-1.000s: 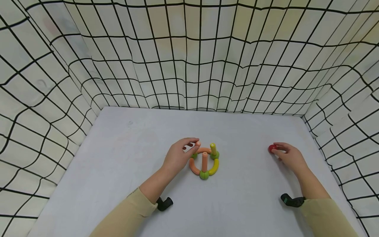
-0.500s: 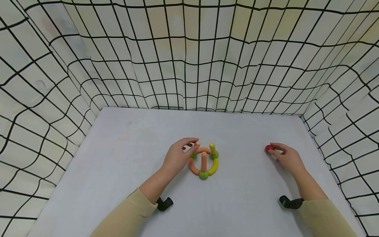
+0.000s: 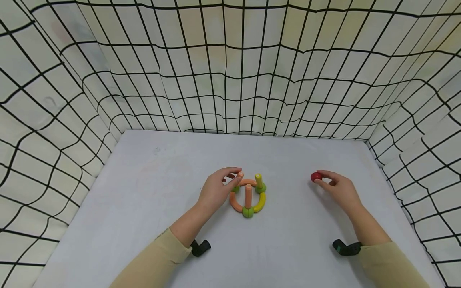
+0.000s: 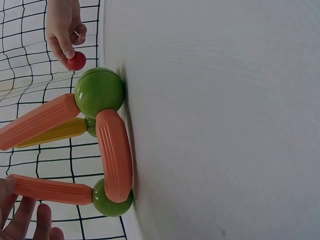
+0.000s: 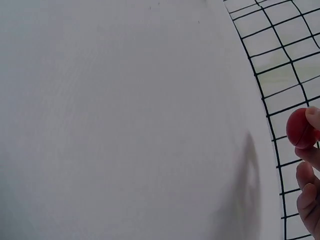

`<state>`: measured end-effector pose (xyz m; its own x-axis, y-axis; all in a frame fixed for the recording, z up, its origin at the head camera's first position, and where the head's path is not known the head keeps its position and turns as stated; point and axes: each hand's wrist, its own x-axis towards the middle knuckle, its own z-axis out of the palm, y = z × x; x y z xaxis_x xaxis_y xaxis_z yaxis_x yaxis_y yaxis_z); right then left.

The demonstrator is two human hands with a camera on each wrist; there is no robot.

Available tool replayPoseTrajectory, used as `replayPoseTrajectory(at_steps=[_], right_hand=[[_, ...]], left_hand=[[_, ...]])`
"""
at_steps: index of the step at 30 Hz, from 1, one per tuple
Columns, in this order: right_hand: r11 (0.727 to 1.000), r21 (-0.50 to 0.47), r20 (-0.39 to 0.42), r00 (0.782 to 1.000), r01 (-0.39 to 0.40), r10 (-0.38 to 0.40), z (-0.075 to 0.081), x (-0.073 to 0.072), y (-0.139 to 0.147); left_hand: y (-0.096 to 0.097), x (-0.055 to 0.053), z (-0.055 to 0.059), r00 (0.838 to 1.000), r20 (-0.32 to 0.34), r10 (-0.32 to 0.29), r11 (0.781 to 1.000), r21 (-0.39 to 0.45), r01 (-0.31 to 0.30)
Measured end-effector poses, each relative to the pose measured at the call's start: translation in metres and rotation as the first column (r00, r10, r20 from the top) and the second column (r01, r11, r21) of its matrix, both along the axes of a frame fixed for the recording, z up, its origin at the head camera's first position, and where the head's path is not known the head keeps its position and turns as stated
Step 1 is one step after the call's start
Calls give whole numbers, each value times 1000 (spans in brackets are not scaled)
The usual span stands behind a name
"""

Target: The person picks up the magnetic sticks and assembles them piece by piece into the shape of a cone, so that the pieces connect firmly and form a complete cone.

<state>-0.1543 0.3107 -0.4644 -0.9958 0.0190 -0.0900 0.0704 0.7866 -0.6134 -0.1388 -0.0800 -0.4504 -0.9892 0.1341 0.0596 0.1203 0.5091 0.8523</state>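
A ring of curved orange and yellow rods (image 3: 260,203) joined by green balls (image 3: 247,212) lies on the white table, with upright rods standing on the balls. My left hand (image 3: 215,188) pinches the top of the far-left orange upright rod (image 4: 52,190) between thumb and fingers. In the head view the front orange rod (image 3: 248,196) and the back yellow rod (image 3: 258,181) stand free. To the right, my right hand (image 3: 340,190) pinches a red ball (image 3: 316,177) between thumb and forefinger, raised above the table; a seam shows on the ball in the right wrist view.
The white table (image 3: 288,240) carries the ring near its middle. Walls covered in a black grid net (image 3: 230,80) rise behind it and at both sides. A black wrist camera (image 3: 346,247) sits at the right wrist and another black camera (image 3: 200,248) at the left.
My right hand has moved left toward the ring and slightly up with the red ball. My left hand keeps its pinch on the orange rod, and the ring stays in place.
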Motion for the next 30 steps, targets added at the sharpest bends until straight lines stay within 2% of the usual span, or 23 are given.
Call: replayPoseTrajectory(at_steps=[13, 25, 30], right_hand=[[997, -52, -72, 996, -52, 48, 12, -3, -41], [985, -114, -115, 986, -131, 118, 28, -4, -85], [975, -142, -143, 978, -173, 153, 36, -1, -103]], left_hand=[[2, 0, 2, 1000, 2, 7, 1000, -5, -7], [2, 2, 2, 1000, -14, -6, 1000, 3, 7], [3, 2, 2, 1000, 4, -2, 1000, 5, 2]])
